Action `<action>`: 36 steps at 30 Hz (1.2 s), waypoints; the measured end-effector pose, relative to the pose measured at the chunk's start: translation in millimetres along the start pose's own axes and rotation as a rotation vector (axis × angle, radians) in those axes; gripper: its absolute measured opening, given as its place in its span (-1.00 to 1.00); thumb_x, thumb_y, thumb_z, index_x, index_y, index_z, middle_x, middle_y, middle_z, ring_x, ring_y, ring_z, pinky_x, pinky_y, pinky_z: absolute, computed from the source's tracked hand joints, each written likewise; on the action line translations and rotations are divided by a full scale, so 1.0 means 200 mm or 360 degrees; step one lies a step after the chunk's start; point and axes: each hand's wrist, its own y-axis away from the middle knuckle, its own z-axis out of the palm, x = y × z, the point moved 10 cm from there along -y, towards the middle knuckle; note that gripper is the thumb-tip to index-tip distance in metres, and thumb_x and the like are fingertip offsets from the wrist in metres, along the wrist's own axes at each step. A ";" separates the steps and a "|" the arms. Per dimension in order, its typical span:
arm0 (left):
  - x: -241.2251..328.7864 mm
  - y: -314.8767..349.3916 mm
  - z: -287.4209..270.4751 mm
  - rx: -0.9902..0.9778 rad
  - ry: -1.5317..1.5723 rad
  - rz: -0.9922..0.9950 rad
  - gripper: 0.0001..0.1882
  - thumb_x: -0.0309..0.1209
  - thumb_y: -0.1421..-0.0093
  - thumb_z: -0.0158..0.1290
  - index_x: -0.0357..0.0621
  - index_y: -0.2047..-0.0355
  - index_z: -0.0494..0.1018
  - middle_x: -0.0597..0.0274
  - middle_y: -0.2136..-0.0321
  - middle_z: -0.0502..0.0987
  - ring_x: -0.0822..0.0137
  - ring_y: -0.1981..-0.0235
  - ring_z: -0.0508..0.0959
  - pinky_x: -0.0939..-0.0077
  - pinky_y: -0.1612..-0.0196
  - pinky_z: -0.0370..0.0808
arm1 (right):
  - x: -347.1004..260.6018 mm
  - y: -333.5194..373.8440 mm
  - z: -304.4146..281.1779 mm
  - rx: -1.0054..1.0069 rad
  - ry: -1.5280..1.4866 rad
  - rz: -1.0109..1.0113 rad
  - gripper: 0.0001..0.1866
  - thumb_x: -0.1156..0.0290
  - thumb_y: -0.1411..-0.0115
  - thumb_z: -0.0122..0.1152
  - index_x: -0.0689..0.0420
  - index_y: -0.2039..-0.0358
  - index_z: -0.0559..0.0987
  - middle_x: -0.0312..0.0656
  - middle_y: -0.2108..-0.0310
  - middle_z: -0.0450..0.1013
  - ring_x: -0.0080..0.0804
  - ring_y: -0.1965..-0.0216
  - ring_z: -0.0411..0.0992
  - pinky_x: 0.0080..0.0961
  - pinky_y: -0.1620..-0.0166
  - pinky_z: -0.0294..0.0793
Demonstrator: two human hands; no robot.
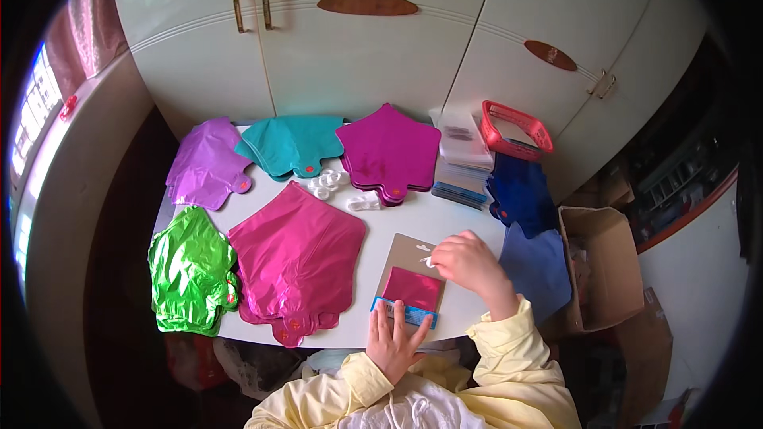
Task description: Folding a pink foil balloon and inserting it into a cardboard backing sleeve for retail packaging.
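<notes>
A flat packet [410, 248] lies on the white table in front of me, with a hanging slot at its far end. Within it shows a folded magenta foil piece [413, 289], and a blue label strip [405, 312] crosses the near end. My left hand [389, 345] rests with spread fingers on that strip. Over the packet's far right side, my right hand [470, 266] is closed in a pinch on a small white strip [430, 261], most of it hidden by the fingers. Left of the packet lies a stack of flat pink star-shaped foil balloons [300, 258].
Around the table lie flat foil balloons in green [191, 270], lilac [205, 163], teal [292, 143], purple [389, 147] and dark blue [523, 191]. White bundles [327, 183] sit between them. Clear packets [463, 147] and a red basket [515, 115] stand back right; a cardboard box [608, 270] stands beside the table.
</notes>
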 end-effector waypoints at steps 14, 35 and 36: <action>0.01 -0.01 -0.01 0.0061 0.0001 0.0009 -0.04 0.14 0.20 0.27 0.35 -0.26 0.20 -0.36 -0.23 0.06 -0.51 -0.22 0.06 -0.34 -0.17 0.14 | 0.05 0.05 0.13 0.0157 -0.0554 0.0206 -0.82 0.51 -0.08 0.15 0.15 0.26 0.56 -0.21 0.16 0.49 -0.22 0.13 0.46 -0.29 0.05 0.45; 0.04 -0.02 -0.01 0.0082 -0.0115 0.0074 0.01 0.15 0.22 0.27 0.30 -0.27 0.17 -0.40 -0.22 0.08 -0.54 -0.20 0.07 -0.38 -0.15 0.16 | 0.03 -0.05 0.26 -0.0057 -0.0435 0.0073 -0.86 0.52 -0.04 0.07 0.06 0.45 0.59 -0.16 0.33 0.45 -0.19 0.19 0.46 -0.31 0.13 0.47; 0.04 -0.02 -0.01 0.0084 -0.0110 0.0072 0.00 0.15 0.22 0.27 0.30 -0.27 0.17 -0.40 -0.22 0.08 -0.54 -0.20 0.07 -0.37 -0.15 0.16 | 0.01 -0.05 0.26 -0.0032 -0.0400 0.0029 -0.85 0.52 -0.04 0.08 0.05 0.42 0.60 -0.16 0.32 0.45 -0.18 0.17 0.46 -0.31 0.11 0.46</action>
